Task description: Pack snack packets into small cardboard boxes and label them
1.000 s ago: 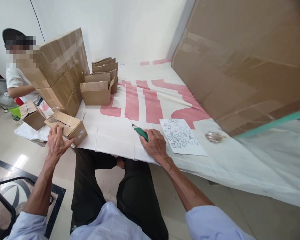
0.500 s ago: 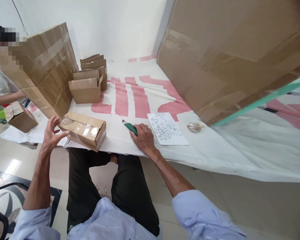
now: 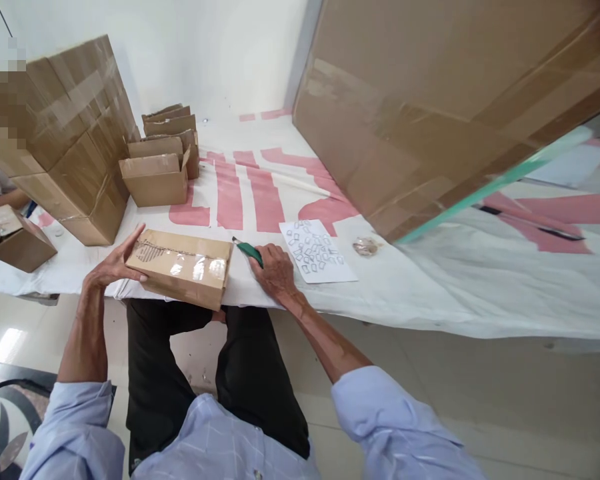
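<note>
A small taped cardboard box lies at the table's front edge, its near right corner jutting slightly over it. My left hand spans the box's left end, thumb along the near side and fingers at the far corner. In my right hand is a green-handled utility knife, gripped with its tip pointing left and away, just right of the box. The hand rests on the white cloth. Beside it lies a white sheet of paper covered in small drawn box shapes.
Several open small cartons stand in a row behind the box. A stack of taped cartons rises at the left, with another box and a partly seen person beyond. A huge carton leans at right. A tape roll lies near the paper.
The box has shifted right and turned to lie straighter along the edge. My left hand has moved from beside it onto its left end. My right hand still holds the knife; the view has shifted right.
</note>
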`<state>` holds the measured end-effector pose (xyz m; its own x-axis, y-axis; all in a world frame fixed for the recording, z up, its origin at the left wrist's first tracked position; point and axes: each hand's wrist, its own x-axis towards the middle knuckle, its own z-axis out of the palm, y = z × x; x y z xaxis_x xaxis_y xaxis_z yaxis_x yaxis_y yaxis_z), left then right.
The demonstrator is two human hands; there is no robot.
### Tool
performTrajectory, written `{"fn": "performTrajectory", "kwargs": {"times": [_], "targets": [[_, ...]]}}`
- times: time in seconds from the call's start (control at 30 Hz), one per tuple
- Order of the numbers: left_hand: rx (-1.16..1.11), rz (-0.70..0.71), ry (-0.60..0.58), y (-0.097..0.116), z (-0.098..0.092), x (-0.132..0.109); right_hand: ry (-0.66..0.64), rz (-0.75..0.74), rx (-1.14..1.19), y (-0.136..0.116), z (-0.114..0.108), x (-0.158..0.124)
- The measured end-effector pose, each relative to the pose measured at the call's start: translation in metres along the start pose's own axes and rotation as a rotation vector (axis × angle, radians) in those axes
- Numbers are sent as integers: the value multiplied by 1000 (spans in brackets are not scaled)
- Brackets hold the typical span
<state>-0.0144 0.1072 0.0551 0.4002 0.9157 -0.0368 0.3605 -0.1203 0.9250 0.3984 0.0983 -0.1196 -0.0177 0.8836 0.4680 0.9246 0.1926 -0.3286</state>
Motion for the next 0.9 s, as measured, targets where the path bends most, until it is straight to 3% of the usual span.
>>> {"fn": "performTrajectory", "kwargs": {"times": [0.13,0.23,0.37,0.47,0.67,0.9], "targets": [[-89,63,-5,-4,35,5,-19,19,23,0,-2,1],[-176,108,102,-17,48,2,4,60,119,0,-6,6],[-359,125,305,-40,41,-11,129,136,391,-9,-22,6],[-439,90,371,-55,30,-22,181,258,665,-27,-42,-5],[-394,62,416,-72,26,-28,-20,478,1226,-72,-88,-34],[-358,46,407,-75,29,-27,-141,419,1323,-92,-118,-39]]}}
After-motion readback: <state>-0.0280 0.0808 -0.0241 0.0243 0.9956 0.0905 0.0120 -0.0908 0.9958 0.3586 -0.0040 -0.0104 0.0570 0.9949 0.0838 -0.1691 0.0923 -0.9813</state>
